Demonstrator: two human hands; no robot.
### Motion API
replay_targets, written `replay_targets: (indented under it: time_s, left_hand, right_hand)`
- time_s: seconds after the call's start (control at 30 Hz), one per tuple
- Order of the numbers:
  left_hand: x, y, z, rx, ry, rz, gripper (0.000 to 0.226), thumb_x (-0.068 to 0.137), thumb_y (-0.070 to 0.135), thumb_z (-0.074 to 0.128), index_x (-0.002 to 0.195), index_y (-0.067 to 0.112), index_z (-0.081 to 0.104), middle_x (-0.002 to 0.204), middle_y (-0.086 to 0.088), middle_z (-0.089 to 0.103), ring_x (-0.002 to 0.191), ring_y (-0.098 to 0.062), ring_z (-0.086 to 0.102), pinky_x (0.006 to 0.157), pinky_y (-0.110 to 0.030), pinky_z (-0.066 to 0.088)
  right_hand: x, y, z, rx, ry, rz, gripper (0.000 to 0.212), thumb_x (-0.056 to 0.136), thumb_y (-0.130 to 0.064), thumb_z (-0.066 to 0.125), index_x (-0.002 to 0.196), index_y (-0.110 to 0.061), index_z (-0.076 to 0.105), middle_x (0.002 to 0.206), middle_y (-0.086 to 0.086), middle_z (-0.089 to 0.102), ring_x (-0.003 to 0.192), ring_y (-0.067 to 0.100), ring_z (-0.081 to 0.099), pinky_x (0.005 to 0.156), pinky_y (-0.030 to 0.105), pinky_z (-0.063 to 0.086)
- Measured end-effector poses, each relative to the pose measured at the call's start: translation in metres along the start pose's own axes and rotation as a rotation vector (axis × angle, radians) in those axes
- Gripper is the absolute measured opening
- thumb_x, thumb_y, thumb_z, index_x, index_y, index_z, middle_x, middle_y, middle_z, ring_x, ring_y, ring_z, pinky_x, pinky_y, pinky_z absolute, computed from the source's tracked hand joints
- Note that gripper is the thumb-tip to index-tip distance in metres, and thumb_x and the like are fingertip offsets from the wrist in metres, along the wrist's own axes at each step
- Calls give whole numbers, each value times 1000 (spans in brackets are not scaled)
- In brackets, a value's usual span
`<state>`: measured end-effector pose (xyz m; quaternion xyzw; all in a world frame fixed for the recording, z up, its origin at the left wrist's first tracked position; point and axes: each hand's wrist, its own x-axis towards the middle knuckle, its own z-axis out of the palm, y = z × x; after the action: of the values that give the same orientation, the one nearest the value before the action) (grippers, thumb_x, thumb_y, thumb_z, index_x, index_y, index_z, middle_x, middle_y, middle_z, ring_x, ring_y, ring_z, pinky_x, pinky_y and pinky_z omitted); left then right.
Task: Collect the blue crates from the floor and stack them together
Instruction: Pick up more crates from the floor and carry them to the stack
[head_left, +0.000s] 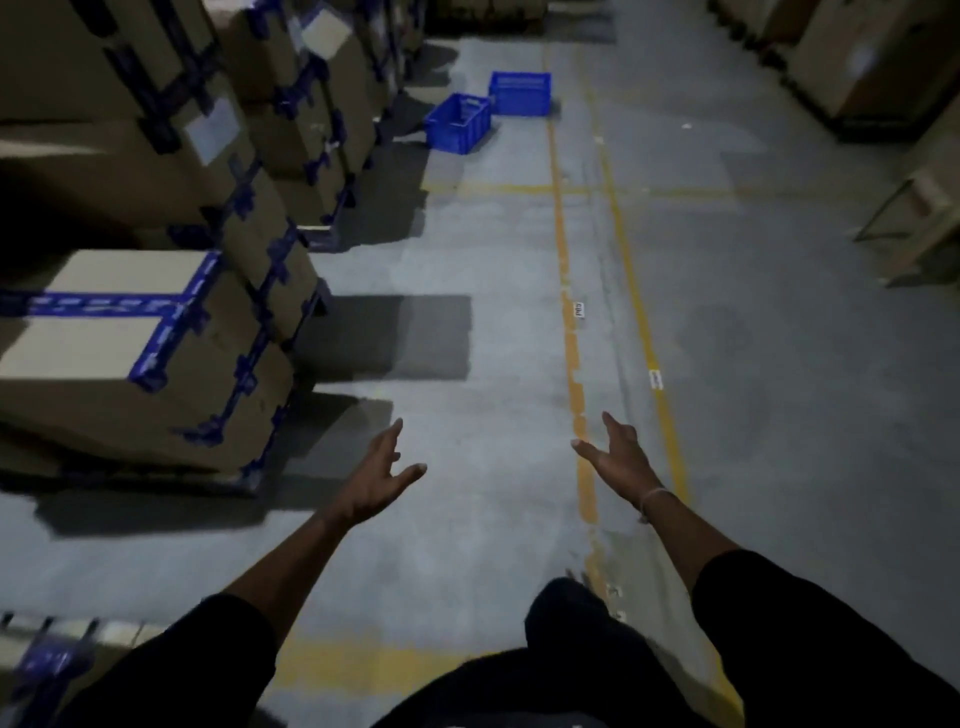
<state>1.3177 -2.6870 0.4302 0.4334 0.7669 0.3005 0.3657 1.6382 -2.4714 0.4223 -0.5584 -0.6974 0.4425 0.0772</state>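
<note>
Two blue plastic crates stand on the grey floor far ahead in the aisle. The nearer crate (458, 123) sits to the left, turned at an angle, with its open top showing. The farther crate (520, 93) stands just behind it to the right, almost touching it. My left hand (376, 478) and my right hand (618, 457) are stretched out in front of me with fingers spread, palms facing each other. Both hold nothing and are far short of the crates.
Stacks of cardboard boxes (156, 332) strapped with blue tape line the left side on pallets. More boxes (878, 57) stand at the far right. Two yellow floor lines (571, 332) run up the aisle. My dark-clothed leg (571, 618) shows below.
</note>
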Motion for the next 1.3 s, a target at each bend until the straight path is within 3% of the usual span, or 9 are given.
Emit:
replay_targets:
  time_s: [0.17,0.27,0.47,0.57,0.67,0.9,1.17,1.3]
  left_hand:
    - [100,13,-25,72,-52,46,90,91,54,62,159,27,9,165,1,13,136,-22,45,105,-37,41]
    - [167,18,-38,65,-57,41,94,88,56,64,159,23,12,164,-5,17,135,-25,46,106,-41,44]
    - [306,40,-74,17,-48,1,110,73,78,63,158,29,12,164,-1,17,135,-23,48,108,-43,45]
    - [369,70,-90,37,-47,40,95,86,54,68,158,22,14,163,-6,19,136,-26,45,106,-35,42]
    - [433,89,-103,-34,3,32,86,91,33,68,158,19,15,163,-8,18,137,-30,44,103,-37,45]
    - [561,113,-127,-90,31,26,84,93,34,67,159,20,16,163,-9,17,136,-28,45,98,-33,46]
    - [773,112,-193,-74,39,40,86,91,34,69,158,20,17,163,-7,18,132,-30,50,106,-42,46]
    - [874,133,-242,-85,10,31,89,90,43,68,158,25,14,163,-2,17,133,-26,49,106,-41,46]
  right_hand:
    - [82,-19,-10,15,22,60,90,87,-61,60,156,-26,15,159,0,16,144,28,28,112,42,31]
    - [145,-33,-23,44,39,76,91,86,-61,60,156,-27,15,158,-1,16,145,28,27,112,43,32]
    - [278,-71,-57,82,58,114,91,85,-60,62,156,-26,16,157,0,18,144,27,28,113,42,32]
    - [340,-98,-80,44,37,87,91,85,-60,62,156,-25,17,156,2,20,144,27,29,113,41,32]
    - [401,-124,-103,8,38,69,92,85,-61,62,156,-24,17,157,3,20,144,27,29,114,40,32]
    - [532,-186,-138,-34,42,73,91,83,-63,62,155,-28,19,154,0,23,142,25,33,112,40,33]
    - [715,-259,-157,-51,71,78,90,84,-63,61,155,-24,21,156,-1,20,143,24,32,111,39,32]
    - [798,-310,-169,-27,94,91,89,86,-59,62,156,-22,21,156,3,20,143,25,32,114,38,30]
